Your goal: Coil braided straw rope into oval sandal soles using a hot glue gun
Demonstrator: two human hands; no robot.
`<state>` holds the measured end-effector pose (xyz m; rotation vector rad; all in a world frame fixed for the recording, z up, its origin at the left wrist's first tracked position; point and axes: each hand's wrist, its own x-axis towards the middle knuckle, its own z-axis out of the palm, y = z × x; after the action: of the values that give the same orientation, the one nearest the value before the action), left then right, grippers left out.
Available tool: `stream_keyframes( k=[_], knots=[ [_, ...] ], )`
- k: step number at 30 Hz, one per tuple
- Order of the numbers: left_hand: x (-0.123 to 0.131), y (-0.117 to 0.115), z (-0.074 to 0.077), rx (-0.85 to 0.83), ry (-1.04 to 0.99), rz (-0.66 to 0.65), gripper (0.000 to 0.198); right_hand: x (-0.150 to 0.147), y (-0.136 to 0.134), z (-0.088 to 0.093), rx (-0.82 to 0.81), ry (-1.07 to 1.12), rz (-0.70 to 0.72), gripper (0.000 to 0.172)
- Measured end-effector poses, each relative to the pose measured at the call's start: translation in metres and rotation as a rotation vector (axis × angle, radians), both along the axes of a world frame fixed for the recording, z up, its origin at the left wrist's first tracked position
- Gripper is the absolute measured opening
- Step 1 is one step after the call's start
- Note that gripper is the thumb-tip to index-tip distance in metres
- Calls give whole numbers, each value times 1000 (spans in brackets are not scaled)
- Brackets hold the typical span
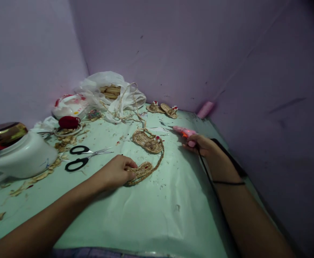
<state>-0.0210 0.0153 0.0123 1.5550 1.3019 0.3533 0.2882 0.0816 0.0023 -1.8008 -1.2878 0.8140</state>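
My left hand [120, 172] grips the near end of a small braided straw sole [143, 172], fingers closed on its edge. From that sole a braided straw cord [161, 157] curves up along the right side of a second straw slipper [147, 141], which has red and white beads on it. My right hand [200, 143] is wrapped round the handle of a pink glue gun [184, 132]. The gun's nozzle points left, above the table and apart from both straw pieces. Its black cord hangs down along my right forearm.
Black-handled scissors [87, 156] lie open on the left. Beyond stand a white pot [36, 157], a dark red yarn ball [69, 122] and a white plastic bag [105, 80] with straw. Two finished-looking beaded slippers [169, 110] and a pink cylinder [205, 109] are near the wall.
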Motion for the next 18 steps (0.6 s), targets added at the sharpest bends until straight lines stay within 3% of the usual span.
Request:
stream_keyframes(
  k=[4,6,10,14,18],
  knots=[
    [-3,3,4,-162,-199,136,23,-15,-37,15,-11,181,-2,25],
    [-4,3,4,-202,-290,205,24,-25,-63,18,37,241,30,32],
    [-3,4,3,-258,-387,283,26,-44,-106,12,110,420,362,39],
    [-4,6,1,-289,-425,345,25,-52,-124,6,27,312,536,37],
    [-5,7,0,-310,-440,370,22,-56,-127,8,-7,170,567,34]
  ],
)
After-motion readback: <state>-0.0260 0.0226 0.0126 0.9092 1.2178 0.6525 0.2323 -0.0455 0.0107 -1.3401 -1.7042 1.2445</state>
